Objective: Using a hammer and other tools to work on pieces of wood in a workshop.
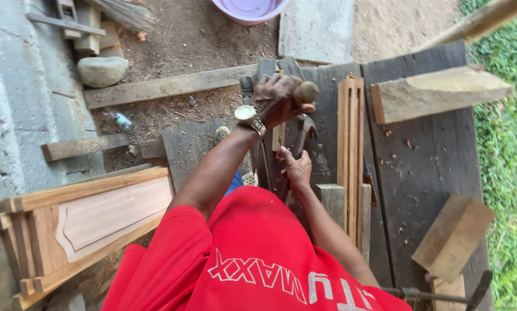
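A wooden-handled tool (306,92), near the dark plank desk's (425,167) far edge, is gripped tight by the left hand (277,99); the right hand (296,170) clamps a hammer (304,129) below, beside upright wooden strips (350,138).

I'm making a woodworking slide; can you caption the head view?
Left hand raises a wooden-handled tool above a dark plank bench while the right hand steadies a workpiece.

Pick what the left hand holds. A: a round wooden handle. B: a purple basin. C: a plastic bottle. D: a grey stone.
A: the left hand, watch on its wrist, is closed around a round wooden handle raised above the dark bench.
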